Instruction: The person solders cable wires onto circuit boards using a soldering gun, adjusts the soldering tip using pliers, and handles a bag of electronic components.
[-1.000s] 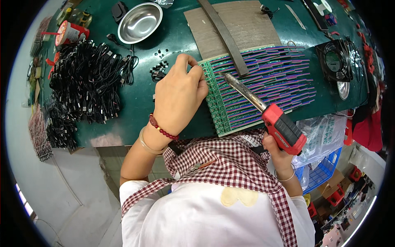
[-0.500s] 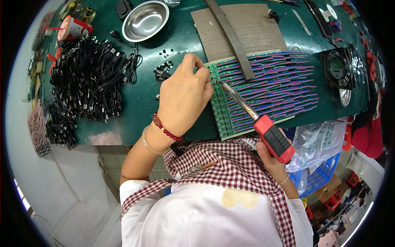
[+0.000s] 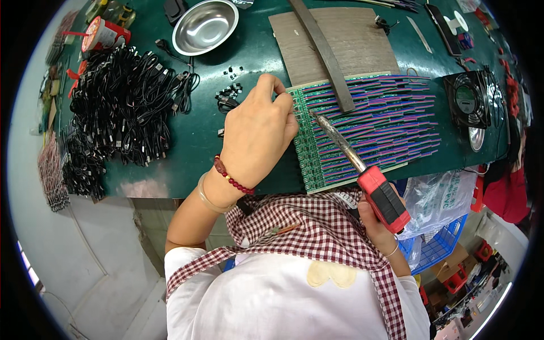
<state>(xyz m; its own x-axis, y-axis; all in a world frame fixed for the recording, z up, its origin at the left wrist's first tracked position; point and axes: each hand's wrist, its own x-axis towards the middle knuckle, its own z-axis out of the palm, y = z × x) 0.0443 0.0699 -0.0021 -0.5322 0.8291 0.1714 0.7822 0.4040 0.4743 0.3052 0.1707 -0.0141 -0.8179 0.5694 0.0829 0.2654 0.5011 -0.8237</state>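
Left hand [image 3: 258, 133] pinches closed at the green circuit-board strip [image 3: 306, 153]; right hand [image 3: 377, 221], at five o'clock, grips a red-handled soldering iron [image 3: 362, 173].

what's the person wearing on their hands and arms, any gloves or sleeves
No gloves. Both forearms are bare below short white sleeves. The left hand has a dark red bead bracelet and a pale bangle at the wrist. The right hand has a thin pale bracelet at its wrist.
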